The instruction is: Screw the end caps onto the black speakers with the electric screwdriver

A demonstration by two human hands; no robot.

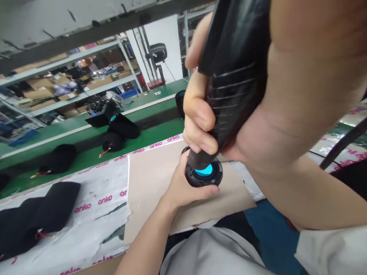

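A black electric screwdriver (pixel 233 84) with a ribbed grip is wrapped in my right hand (pixel 200 114) and slants down close to the camera. Its lower end sits over the rim of a round black speaker (pixel 216 178) with a bright blue centre; the bit itself is hidden. Around the near and left sides of the speaker curls my left hand (pixel 180 187), thumb along the near edge, holding it upright on the brown cardboard sheet (pixel 151 179). The tool covers the far part of the speaker's face.
Black fabric-covered cylinders (pixel 57 206) with red and white wires lie on the printed paper at the left. More black cylinders (pixel 126 126) rest on the green bench (pixel 151 133) beyond. Shelves (pixel 86 89) with boxes stand behind. A dark strap (pixel 345 143) crosses at the right.
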